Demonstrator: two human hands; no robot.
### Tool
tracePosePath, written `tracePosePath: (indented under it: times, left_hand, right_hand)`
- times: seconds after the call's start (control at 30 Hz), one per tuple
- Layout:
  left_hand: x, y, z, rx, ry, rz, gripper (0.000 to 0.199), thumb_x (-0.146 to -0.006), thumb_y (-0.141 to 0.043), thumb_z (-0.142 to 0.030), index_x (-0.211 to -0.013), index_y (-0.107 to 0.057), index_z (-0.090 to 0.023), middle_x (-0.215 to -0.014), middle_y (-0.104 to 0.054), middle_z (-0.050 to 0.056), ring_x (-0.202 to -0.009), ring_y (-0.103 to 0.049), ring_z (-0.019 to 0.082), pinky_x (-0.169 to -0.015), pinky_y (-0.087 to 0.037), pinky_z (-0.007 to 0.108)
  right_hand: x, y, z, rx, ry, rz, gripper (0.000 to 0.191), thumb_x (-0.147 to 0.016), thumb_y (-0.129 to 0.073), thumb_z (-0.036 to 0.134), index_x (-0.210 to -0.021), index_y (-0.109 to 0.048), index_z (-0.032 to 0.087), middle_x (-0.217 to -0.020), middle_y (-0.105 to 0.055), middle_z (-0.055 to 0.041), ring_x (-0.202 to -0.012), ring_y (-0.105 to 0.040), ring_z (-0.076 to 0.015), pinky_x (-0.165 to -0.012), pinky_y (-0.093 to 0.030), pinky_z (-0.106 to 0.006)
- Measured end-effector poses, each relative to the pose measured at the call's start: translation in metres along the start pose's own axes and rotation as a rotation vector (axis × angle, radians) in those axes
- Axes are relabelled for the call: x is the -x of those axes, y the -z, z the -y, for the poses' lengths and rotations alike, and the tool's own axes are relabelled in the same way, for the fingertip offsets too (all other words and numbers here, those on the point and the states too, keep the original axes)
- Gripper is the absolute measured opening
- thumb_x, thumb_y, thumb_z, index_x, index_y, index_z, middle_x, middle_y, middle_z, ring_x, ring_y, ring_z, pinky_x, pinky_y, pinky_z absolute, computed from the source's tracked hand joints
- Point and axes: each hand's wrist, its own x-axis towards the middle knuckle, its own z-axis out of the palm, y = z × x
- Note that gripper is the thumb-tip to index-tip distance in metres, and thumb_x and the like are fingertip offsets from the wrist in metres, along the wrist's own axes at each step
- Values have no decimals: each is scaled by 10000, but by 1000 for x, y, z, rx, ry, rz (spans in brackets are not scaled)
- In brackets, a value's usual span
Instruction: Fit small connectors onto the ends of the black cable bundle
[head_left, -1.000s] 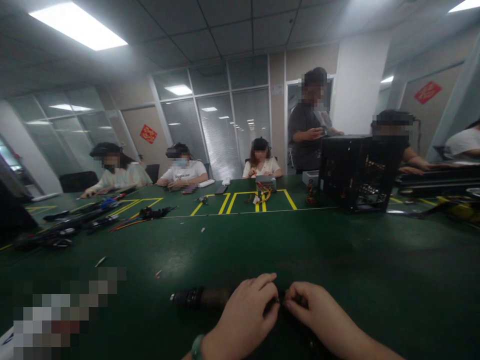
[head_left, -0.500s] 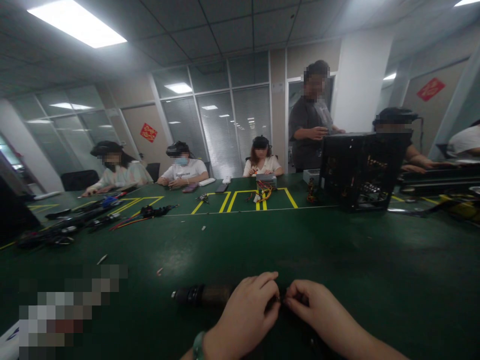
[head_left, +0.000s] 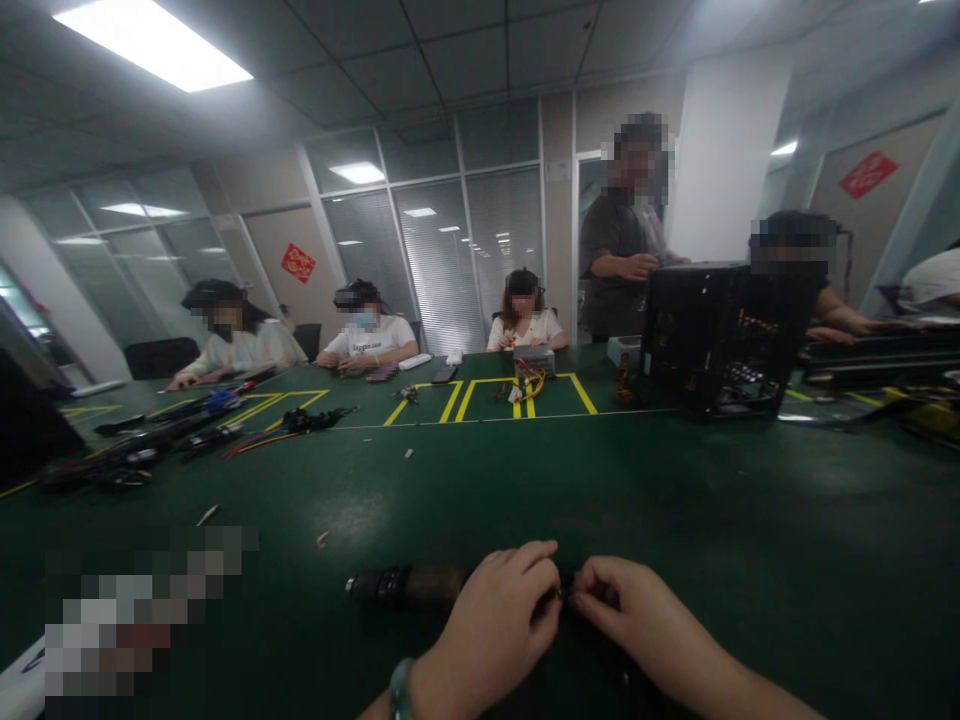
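Observation:
My left hand (head_left: 501, 618), with a green bangle at its wrist, is closed, its thumb and fingers curled toward a small dark thing (head_left: 565, 588) between the two hands. Opposite it, my right hand (head_left: 619, 598) is pinched at the other side of that thing, which is too small and dark to name. A dark cylindrical tool (head_left: 409, 587), with a ringed collar and a bright metal tip pointing left, lies on the green table (head_left: 480, 490). My left hand hides its right end, so I cannot tell whether it touches the tool.
Black cables and parts (head_left: 150, 440) lie at the left. A black computer case (head_left: 697, 345) stands at the right, near a standing person (head_left: 622, 240). Several people sit across the table. A grey box with coloured wires (head_left: 534, 362) sits before one of them. Small bits (head_left: 322, 540) lie nearby.
Both hands keep nearly the same pose and place, fingertips close together. The view has shifted very slightly.

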Motion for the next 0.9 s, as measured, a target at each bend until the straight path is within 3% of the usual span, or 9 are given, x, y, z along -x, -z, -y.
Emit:
tracePosePath:
  times: [0.9]
  left_hand:
    - [0,1,-3,39,14,-16,169,-820,-608,-175,-971,-567,-239,-1293,-552,0,-1156,-524,215,-952,-421,378]
  right_hand:
    - [0,1,0,-18,-10,16,118,-847,-571,244,-779,-655,196,-731,-657,19,-688,-608,-148,-605,-409,-211]
